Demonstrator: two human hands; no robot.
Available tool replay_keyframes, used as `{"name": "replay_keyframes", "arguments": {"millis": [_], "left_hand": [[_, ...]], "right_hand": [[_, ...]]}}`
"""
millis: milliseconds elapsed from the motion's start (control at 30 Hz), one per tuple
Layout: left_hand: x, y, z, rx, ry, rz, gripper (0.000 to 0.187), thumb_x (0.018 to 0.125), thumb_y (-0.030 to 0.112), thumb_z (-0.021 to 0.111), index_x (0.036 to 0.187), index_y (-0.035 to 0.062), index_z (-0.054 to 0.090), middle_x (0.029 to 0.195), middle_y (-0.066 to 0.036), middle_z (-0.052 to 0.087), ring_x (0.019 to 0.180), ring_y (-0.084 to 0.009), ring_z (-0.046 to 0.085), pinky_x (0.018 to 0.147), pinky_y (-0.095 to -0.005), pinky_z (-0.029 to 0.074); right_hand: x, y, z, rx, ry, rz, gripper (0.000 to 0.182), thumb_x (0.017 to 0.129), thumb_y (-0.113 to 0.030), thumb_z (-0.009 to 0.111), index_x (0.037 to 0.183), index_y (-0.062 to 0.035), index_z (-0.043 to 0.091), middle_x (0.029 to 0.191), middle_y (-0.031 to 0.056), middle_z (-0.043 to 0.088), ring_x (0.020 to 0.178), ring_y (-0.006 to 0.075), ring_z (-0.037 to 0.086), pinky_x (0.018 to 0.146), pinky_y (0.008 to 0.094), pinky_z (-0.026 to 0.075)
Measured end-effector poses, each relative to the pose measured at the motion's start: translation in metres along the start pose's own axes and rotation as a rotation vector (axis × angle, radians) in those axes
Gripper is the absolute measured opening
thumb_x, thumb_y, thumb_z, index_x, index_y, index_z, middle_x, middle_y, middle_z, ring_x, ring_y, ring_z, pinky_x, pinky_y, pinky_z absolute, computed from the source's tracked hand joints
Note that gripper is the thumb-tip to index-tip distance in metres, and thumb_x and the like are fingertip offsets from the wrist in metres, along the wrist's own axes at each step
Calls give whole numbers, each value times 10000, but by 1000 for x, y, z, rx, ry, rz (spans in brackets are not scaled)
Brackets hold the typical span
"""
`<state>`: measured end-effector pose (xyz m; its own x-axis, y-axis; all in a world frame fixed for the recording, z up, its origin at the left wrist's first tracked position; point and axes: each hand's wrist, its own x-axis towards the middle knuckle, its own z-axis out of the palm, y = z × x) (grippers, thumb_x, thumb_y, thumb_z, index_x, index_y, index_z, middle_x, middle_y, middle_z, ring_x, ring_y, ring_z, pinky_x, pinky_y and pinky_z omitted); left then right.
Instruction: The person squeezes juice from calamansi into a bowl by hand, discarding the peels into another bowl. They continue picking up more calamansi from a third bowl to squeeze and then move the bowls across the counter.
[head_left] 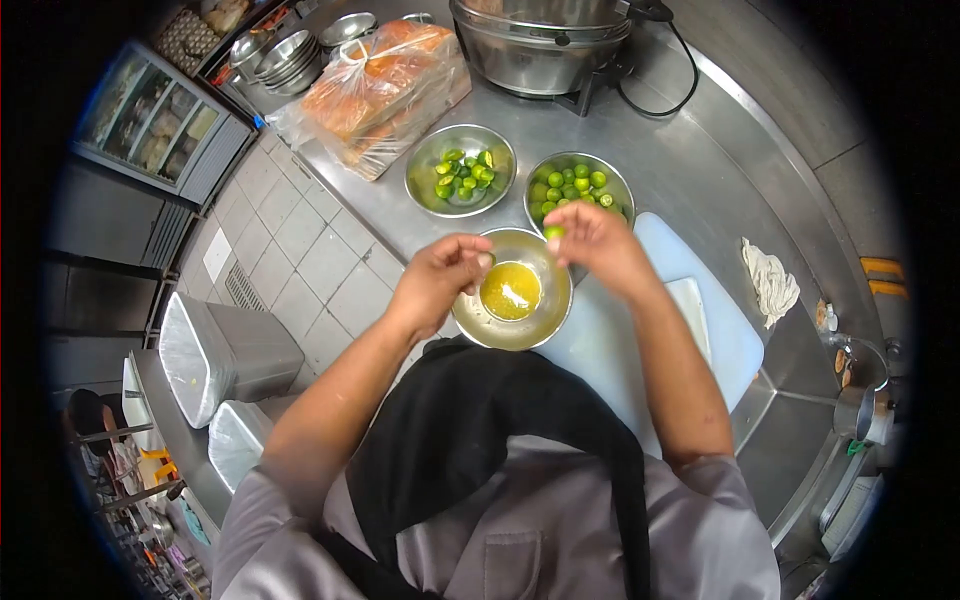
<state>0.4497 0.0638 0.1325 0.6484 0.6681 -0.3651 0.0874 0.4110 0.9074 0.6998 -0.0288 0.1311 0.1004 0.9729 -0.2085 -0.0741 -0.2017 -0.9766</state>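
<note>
A metal bowl (556,318) with yellow juice in its bottom stands close to my body. My left hand (438,280) is at its left rim, thumb and fingers pinched together; what they hold, if anything, is mostly hidden. Over the bowl's right rim, my right hand (600,248) pinches a small green lime (553,232) between thumb and fingers. Just behind that hand sits a metal bowl of whole and cut limes (575,185). Another metal bowl to its left holds squeezed lime pieces (466,174).
A light blue cutting board (735,345) lies to the right, with a white tray (688,305) on it. Beyond are a crumpled cloth (769,283), a bagged loaf of bread (375,95) and a large metal pot (545,50). Lined bins (240,345) stand at the left.
</note>
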Motion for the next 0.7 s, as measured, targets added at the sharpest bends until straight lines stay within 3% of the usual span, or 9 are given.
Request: {"name": "replay_keyframes", "arguments": {"millis": [133, 200, 233, 300, 333, 400, 567, 633, 700], "left_hand": [[-4, -26, 2, 23, -32, 74, 279, 913, -21, 723, 1177, 32, 653, 987, -9, 613, 820, -79, 591, 738, -254, 502], [-4, -28, 3, 623, 8, 352, 274, 891, -10, 736, 1154, 7, 658, 999, -60, 636, 848, -163, 635, 756, -311, 525], [-2, -30, 3, 622, 3, 354, 274, 891, -10, 736, 1154, 7, 658, 999, -60, 636, 848, -163, 635, 756, -311, 525], [5, -33, 3, 995, -73, 697, 264, 874, 25, 738, 1124, -6, 659, 996, -145, 632, 890, -311, 651, 790, -397, 540], [7, -34, 5, 994, -79, 701, 264, 874, 25, 738, 1124, -6, 659, 996, -145, 632, 890, -311, 651, 790, -397, 540], [9, -36, 7, 1123, -82, 653, 248, 868, 79, 733, 1093, 2, 664, 995, -192, 613, 905, -408, 626, 806, -467, 535], [17, -38, 7, 1253, -96, 664, 186, 882, 147, 730, 969, 11, 637, 950, -173, 605, 866, -401, 639, 743, -482, 533], [19, -37, 6, 1280, -102, 668, 185, 882, 158, 731, 926, 16, 621, 946, -170, 606, 850, -401, 640, 728, -485, 532], [20, -34, 8, 1277, -85, 702, 203, 883, 169, 737, 873, 27, 591, 924, -168, 606, 831, -398, 638, 704, -492, 519]], "right_hand": [[-33, 40, 47, -113, -43, -46, 296, 856, -25, 722, 1145, -18, 653, 931, 110, 633, 807, 284, 665, 760, 355, 534], [-43, 36, 57, -761, 41, -461, 255, 860, -48, 726, 1097, 4, 644, 928, 143, 632, 798, 348, 657, 765, 397, 541], [-44, 38, 60, -820, 91, -505, 224, 858, -75, 732, 1050, 2, 646, 933, 169, 629, 814, 393, 644, 757, 435, 546], [-41, 47, 58, -892, 109, -484, 201, 858, -87, 729, 1018, -4, 640, 920, 163, 623, 812, 381, 648, 738, 441, 544], [-40, 51, 57, -960, 121, -463, 181, 858, -99, 727, 985, -10, 634, 907, 157, 618, 809, 369, 651, 719, 447, 542], [-37, 60, 57, -1031, 128, -530, 154, 859, -107, 719, 943, -16, 628, 889, 155, 613, 802, 359, 654, 705, 449, 542], [-29, 53, 53, -1149, 38, -590, 102, 886, -129, 659, 885, -27, 661, 863, 149, 631, 807, 311, 691, 723, 416, 569], [-28, 44, 53, -1159, -61, -361, 109, 883, -118, 654, 910, -16, 680, 894, 184, 655, 879, 338, 700, 772, 432, 571], [-23, 44, 51, -1090, -47, -347, 113, 878, -113, 668, 919, -9, 671, 909, 184, 654, 885, 360, 685, 784, 453, 558]]}}
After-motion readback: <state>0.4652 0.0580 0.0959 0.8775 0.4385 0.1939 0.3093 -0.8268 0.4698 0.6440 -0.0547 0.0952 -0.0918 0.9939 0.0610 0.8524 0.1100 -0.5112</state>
